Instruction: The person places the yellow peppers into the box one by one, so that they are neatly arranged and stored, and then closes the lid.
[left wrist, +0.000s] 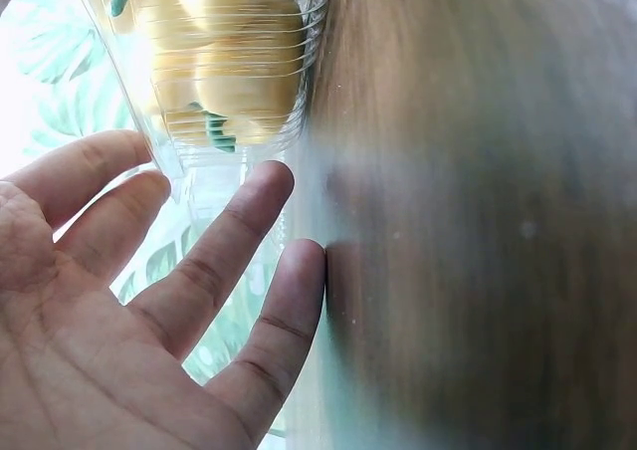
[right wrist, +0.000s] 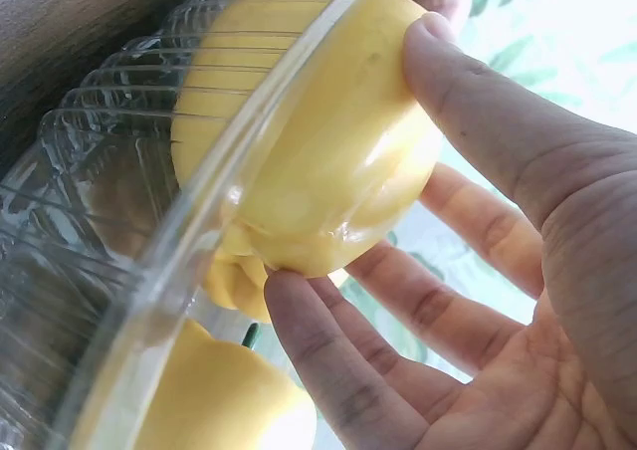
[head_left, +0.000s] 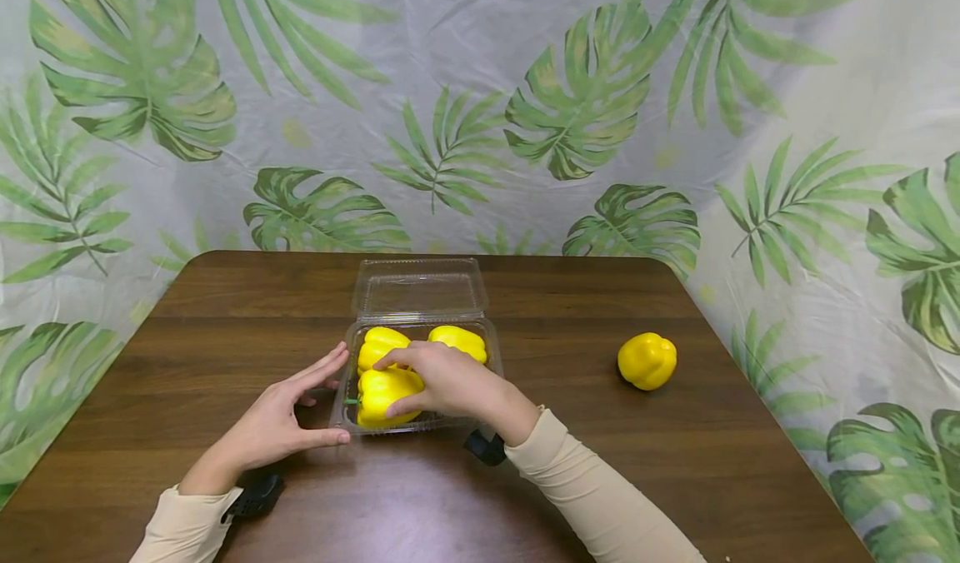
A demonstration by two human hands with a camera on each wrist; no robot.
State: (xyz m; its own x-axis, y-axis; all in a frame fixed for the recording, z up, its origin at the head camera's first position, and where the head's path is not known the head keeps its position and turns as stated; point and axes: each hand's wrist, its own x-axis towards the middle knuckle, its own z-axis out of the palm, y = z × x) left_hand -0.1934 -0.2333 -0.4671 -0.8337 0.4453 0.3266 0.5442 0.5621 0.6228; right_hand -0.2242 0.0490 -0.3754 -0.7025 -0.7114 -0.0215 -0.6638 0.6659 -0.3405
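Observation:
A clear plastic clamshell container [head_left: 442,423] lies open on the table, with three yellow bell peppers in it. My right hand [head_left: 457,377] reaches over it and holds the front-left bell pepper [head_left: 381,392], whose green stem points left. In the right wrist view, thumb and fingers span that bell pepper [right wrist: 338,161], which sits inside the container wall. Behind it are a back-left bell pepper [head_left: 381,344] and a back-right bell pepper [head_left: 459,341]. My left hand [head_left: 277,417] is at the container's left side, its fingers extended; in the left wrist view fingertips touch the rim.
The container's hinged lid [head_left: 420,291] lies folded back toward the far edge of the brown wooden table [head_left: 570,480]. Another yellow bell pepper [head_left: 647,361] stands apart on the right. A leaf-patterned cloth [head_left: 465,63] hangs behind the table.

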